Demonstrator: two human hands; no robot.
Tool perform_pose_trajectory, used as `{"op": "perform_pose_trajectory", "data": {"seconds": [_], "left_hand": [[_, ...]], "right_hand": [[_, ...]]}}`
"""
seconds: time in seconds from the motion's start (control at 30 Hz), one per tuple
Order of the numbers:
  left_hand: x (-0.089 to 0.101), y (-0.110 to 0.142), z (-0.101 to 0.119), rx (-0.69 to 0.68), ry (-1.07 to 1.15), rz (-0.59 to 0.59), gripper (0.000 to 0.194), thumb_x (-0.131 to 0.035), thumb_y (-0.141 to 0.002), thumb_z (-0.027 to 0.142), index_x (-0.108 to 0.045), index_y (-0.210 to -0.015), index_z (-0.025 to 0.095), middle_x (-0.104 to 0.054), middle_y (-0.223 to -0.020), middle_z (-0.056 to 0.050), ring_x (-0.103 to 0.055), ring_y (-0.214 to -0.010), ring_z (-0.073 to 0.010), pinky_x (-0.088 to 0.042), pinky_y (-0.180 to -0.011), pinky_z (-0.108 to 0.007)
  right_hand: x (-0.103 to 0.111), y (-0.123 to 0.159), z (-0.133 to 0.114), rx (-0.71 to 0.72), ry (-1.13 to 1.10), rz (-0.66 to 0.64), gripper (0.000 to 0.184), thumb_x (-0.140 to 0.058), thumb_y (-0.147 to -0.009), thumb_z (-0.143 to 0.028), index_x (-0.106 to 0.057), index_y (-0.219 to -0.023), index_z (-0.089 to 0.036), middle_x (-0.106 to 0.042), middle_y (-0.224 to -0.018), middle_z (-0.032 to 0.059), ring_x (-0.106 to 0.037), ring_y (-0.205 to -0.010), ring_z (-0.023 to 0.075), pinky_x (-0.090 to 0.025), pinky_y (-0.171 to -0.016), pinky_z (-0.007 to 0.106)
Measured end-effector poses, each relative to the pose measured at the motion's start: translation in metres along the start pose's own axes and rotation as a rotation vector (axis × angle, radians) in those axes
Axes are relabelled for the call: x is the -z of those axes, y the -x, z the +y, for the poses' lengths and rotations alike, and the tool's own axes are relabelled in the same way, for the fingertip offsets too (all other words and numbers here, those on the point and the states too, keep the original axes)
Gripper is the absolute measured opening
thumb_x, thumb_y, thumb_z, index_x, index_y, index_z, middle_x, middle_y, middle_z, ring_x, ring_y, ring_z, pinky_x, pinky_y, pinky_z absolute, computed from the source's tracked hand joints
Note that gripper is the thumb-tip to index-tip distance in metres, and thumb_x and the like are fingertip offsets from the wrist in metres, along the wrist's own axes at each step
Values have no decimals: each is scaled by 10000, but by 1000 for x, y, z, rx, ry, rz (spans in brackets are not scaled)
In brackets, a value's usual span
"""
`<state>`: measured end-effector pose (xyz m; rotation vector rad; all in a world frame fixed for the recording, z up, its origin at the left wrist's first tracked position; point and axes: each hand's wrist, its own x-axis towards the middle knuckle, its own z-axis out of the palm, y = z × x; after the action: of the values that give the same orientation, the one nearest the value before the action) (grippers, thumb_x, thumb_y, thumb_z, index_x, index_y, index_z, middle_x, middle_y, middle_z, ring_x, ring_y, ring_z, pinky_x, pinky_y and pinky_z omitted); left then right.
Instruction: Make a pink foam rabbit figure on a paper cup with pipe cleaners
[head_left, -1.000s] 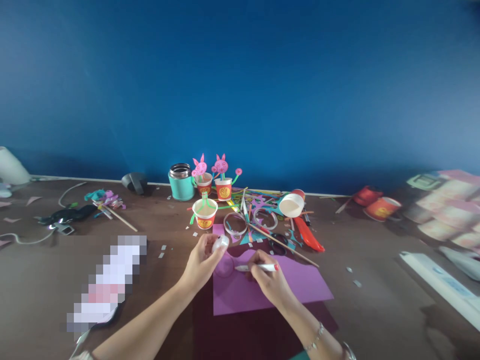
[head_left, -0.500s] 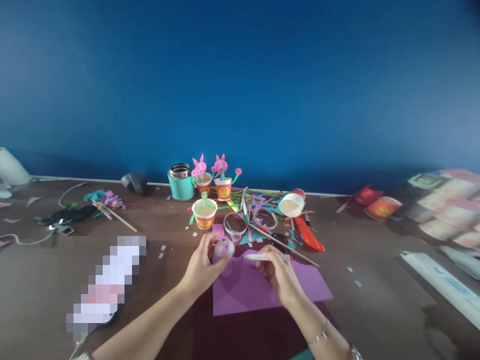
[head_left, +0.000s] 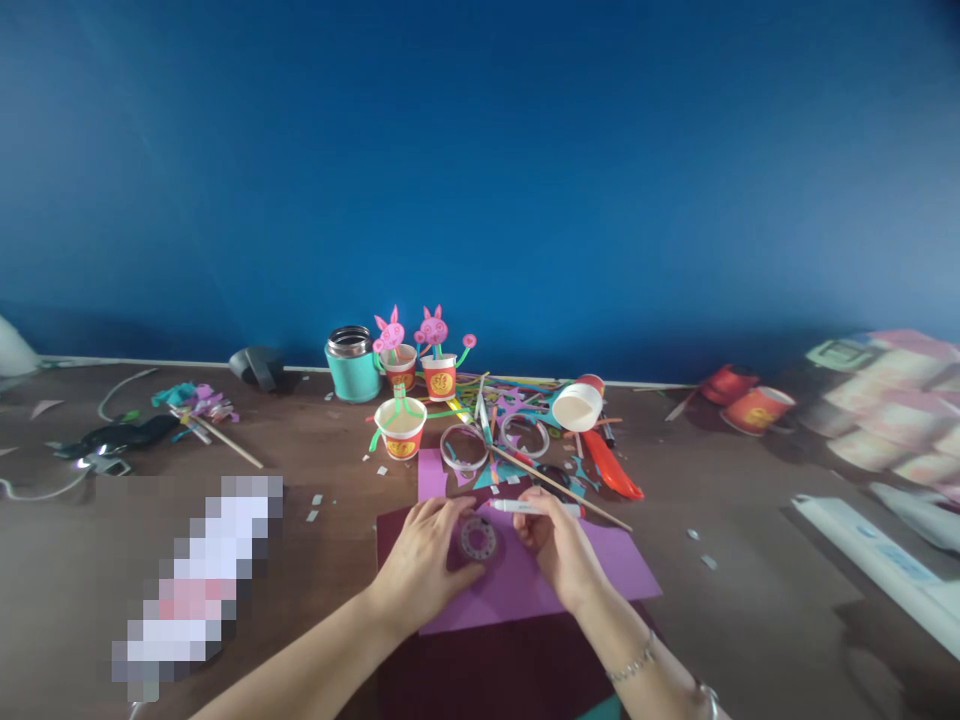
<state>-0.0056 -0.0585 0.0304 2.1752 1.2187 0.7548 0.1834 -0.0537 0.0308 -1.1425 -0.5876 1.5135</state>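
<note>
My left hand grips a small clear roll of tape between thumb and fingers, with the roll lying flat on a purple sheet of paper. In my right hand is a white marker with a red end, held in a pinch just over the same sheet. Its tip points left, close above the roll. Beneath the purple sheet lies a dark red sheet.
Behind my hands stand paper cups with pink paper figures, and a teal thermos. Two tape rings, a wooden stick, a red plastic piece and paper scraps lie around. Packs are piled at the right.
My left hand has brought the roll right and down from above the paper's edge onto the purple sheet. My right hand still holds the marker in nearly the same place.
</note>
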Motion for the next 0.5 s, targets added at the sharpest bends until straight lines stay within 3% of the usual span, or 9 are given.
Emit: {"op": "perform_pose_trajectory", "data": {"seconds": [0.5], "left_hand": [[-5, -1, -5, -16, -38, 33, 593, -646, -763, 253, -422, -1312, 282, -603, -1222, -71, -516, -1129, -292, -389, -958, -466]], "right_hand": [[-3, 3, -3, 27, 9, -56, 124, -606, -688, -274, -537, -619, -198, -547, -546, -22, -466, -525, 131, -351, -524, 246]]}}
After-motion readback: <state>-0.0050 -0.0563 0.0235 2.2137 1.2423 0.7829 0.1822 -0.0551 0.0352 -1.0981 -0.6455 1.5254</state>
